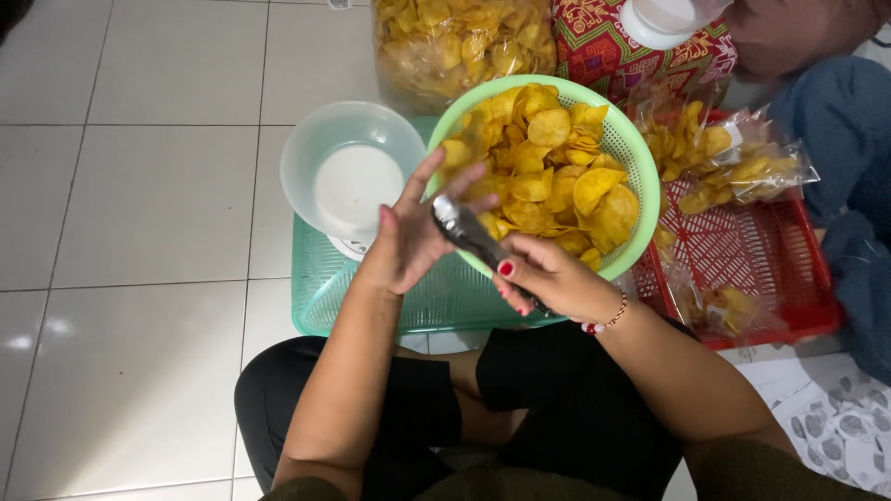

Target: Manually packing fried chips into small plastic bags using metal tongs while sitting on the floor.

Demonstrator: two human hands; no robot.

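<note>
The right hand (548,278) is gripping a shiny metal scoop (469,234) by its handle, fingers wrapped tight, just at the rim of the round green plastic colander (640,167) heaped with yellow chips (548,172). The left hand (413,237) is spreading wide open, palm touching the scoop's blade.

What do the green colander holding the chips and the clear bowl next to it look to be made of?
Green colander: likely plastic, matte pastel, with moulded rows of small holes. Clear bowl: probably translucent plastic, slightly frosted, with the white thing beneath showing through it.
</note>
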